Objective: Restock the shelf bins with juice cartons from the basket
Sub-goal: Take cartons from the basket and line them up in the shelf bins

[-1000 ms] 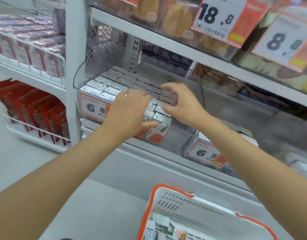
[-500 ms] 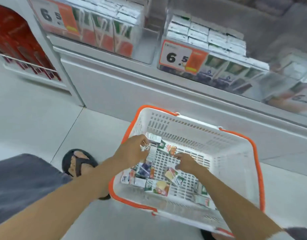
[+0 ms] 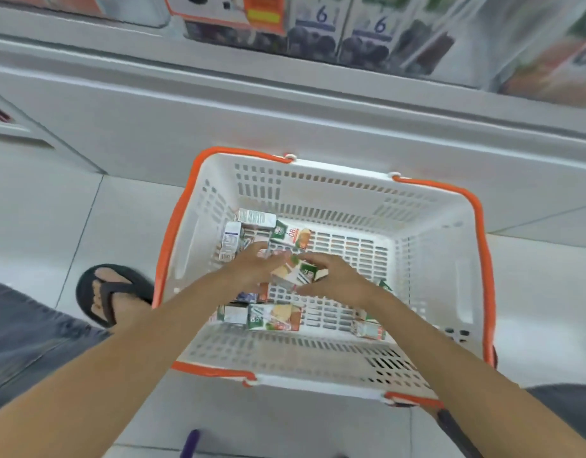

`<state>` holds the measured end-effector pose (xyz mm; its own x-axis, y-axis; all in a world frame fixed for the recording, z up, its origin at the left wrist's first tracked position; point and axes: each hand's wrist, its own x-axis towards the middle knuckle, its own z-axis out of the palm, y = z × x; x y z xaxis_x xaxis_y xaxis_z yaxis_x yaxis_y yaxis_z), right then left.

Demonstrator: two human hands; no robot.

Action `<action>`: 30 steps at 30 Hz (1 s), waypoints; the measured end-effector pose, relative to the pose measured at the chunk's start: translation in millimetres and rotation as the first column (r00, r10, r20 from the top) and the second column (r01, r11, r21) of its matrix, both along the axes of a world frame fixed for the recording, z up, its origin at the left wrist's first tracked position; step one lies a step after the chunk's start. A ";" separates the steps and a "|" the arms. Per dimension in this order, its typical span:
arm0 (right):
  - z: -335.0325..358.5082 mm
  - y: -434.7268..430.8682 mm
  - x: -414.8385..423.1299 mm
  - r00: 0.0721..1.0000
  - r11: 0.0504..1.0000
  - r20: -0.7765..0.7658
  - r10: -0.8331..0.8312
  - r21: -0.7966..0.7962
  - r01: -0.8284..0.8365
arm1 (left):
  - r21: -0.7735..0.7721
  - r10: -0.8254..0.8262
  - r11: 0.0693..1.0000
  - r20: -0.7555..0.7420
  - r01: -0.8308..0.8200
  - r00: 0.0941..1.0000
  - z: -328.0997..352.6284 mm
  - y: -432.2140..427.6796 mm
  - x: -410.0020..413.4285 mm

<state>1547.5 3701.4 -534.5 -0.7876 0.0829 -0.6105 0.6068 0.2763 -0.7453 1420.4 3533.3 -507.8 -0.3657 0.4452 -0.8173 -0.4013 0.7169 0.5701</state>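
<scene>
Two hands on one juice carton (image 3: 296, 274), low in the basket (image 3: 427, 259).

The fingers (image 3: 313, 259) of the right hand (image 3: 338, 280) are curled round the tilted carton's green end. The fingers (image 3: 276, 259) of the left hand (image 3: 248, 271) touch its other end, but whether they clamp it I cannot tell. More loose cartons (image 3: 273, 317) lie flat on the basket's bottom, mostly to the left and near side. The white basket with orange rims stands on the floor (image 3: 37, 226) just below the shelf bins (image 3: 367, 34), beside a sandalled foot (image 3: 110, 292).
</scene>
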 end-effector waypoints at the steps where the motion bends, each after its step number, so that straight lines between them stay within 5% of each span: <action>1: 6.1 1.6 -2.0 1.000 0.991 0.024 -0.003 -0.135 0.006 | 0.014 0.065 0.998 0.132 -0.067 0.989 0.4 2.5 1.4; 4: -0.4 1.1 0.7 0.992 0.962 0.128 0.009 -0.272 0.026 | 0.041 0.163 0.985 0.131 -0.170 0.978 -1.5 -3.0 -2.5; 8: -43.1 -31.2 10.4 0.905 0.964 0.331 0.265 -0.097 -0.247 | 0.076 0.295 0.951 0.076 -0.301 0.952 1.9 -21.9 -13.0; 11: -66.9 -61.4 9.3 0.850 0.876 0.316 0.421 0.099 -0.471 | 0.118 0.373 0.915 0.116 -0.386 0.920 7.3 -34.1 -17.3; 15: -71.9 -75.1 14.2 0.939 0.927 0.202 0.278 0.200 -0.317 | 0.151 0.476 0.842 0.241 -0.518 0.845 11.7 -42.0 -17.1; 19: -54.6 -61.6 15.9 0.936 0.912 0.185 0.298 0.234 -0.337 | 0.171 0.493 0.831 0.213 -0.529 0.843 19.2 -41.2 -13.9; 24: 0.8 -3.7 17.4 0.972 0.983 0.151 -0.178 -0.019 0.183 | 0.197 0.494 0.844 0.075 -0.499 0.866 39.8 -32.0 -9.3; 27: 52.3 26.5 15.4 0.856 0.815 0.056 -0.513 -0.282 0.507 | 0.258 0.571 0.787 0.043 -0.561 0.820 55.3 -11.6 0.5; 30: 102.1 31.8 15.2 0.770 0.611 0.043 -0.636 -0.582 0.537 | 0.358 0.571 0.749 0.081 -0.558 0.817 78.4 21.4 19.7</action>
<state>1562.6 3733.2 -432.4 -0.7722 0.2639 -0.5780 0.3595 -0.5686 -0.7399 1440.0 3554.7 -429.4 -0.6647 0.4004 -0.6308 -0.6463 0.1154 0.7543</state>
